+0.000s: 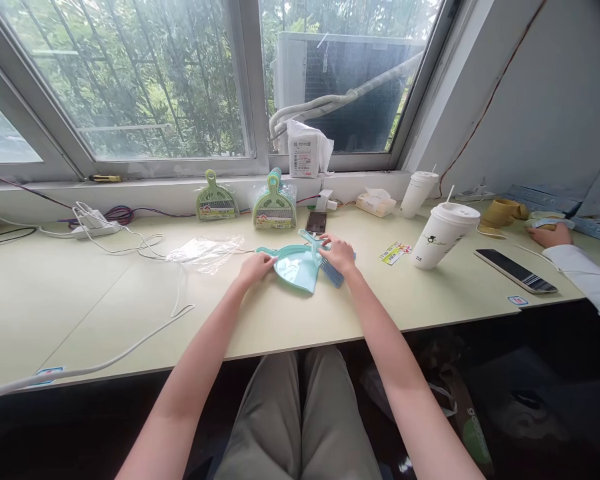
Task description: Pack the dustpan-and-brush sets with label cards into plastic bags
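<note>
A light blue dustpan (294, 268) lies on the table in front of me, its handle pointing left. My left hand (257, 268) grips it at the handle end, fingers closed over the edge. My right hand (339, 253) is closed on a small hand brush (333, 273) at the dustpan's right side. The brush has a light blue handle and darker blue bristles that point down toward the table. Part of the brush is hidden under my fingers. Left of the dustpan is a crumpled clear plastic wrapper (205, 252). A green printed label card (395, 253) lies to the right.
Green packaged dustpan sets (274, 203) and another one (215, 200) stand by the wall. A lidded paper cup (443, 237), a phone (515, 270) and a tissue pack (376, 202) are rightward. White cables (150, 333) cross the left side. Another person's hand (551, 236) is at far right.
</note>
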A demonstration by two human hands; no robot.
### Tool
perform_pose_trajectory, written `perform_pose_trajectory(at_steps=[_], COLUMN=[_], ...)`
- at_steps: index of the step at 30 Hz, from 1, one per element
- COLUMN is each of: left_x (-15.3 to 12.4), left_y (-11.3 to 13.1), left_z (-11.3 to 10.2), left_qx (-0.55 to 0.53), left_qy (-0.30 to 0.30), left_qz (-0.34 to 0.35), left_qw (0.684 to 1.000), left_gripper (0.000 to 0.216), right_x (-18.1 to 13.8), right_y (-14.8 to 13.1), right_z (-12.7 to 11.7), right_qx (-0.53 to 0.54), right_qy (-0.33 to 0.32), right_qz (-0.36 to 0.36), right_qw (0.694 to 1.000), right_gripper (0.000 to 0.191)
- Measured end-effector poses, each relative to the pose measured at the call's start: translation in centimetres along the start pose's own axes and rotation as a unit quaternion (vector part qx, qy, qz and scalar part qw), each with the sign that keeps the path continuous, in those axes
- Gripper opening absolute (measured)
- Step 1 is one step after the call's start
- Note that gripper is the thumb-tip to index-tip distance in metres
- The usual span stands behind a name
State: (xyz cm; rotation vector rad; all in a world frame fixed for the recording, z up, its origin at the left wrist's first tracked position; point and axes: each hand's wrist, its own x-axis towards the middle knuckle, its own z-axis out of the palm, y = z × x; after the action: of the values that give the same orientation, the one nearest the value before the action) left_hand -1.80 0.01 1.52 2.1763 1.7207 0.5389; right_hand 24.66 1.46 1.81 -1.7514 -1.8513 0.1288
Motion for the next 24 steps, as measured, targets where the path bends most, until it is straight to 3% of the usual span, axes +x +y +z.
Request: perform_pose_trajectory(at_steps=[4,6,8,10,12,17,21,24], left_x=[-0.5,-0.4,-0.1,0.3,0.7,1.0,0.9,0.8], left_y=[1.3,1.4,1.0,0.4,-0.4,-1.3,-1.0,-0.5], left_z=[1.0,1.3,1.3,1.2,1.2,1.8,1.9,1.7], left_qx=[-0.095,-0.094,-0.063,-0.014,0.03,0.07,0.09,0.102], left_qy=[-0.047,-0.029,0.025,0.091,0.121,0.093,0.118,0.1], left_qz=[0.125,0.183,0.219,0.219,0.21,0.243,0.275,0.271], left_qw=[0.987,0.978,0.973,0.971,0.97,0.963,0.95,0.952], left_gripper=[0.033,0.025,0.025,0.036,0.042,0.032,0.032,0.035], right_x=[-0.7,-1.0,-1.2,-1.4,-1.4,-1.5,-1.3,-1.3], right_y=[-1.6,-2.3,-2.7,-3.0,-3.1,-3.3,-3.3,-3.4], right_z=[0.7,1.1,1.5,1.7,2.0,2.6,2.6,2.5], right_qx=[0.012,0.027,0.039,0.054,0.073,0.102,0.108,0.095], right_qy=[-0.046,-0.068,-0.08,-0.089,-0.095,-0.084,-0.093,-0.103], right_qz=[-0.053,-0.082,-0.103,-0.121,-0.137,-0.161,-0.166,-0.156], right_qw=[0.997,0.994,0.991,0.987,0.983,0.978,0.976,0.978], right_gripper=[0.026,0.024,0.022,0.022,0.022,0.022,0.022,0.022])
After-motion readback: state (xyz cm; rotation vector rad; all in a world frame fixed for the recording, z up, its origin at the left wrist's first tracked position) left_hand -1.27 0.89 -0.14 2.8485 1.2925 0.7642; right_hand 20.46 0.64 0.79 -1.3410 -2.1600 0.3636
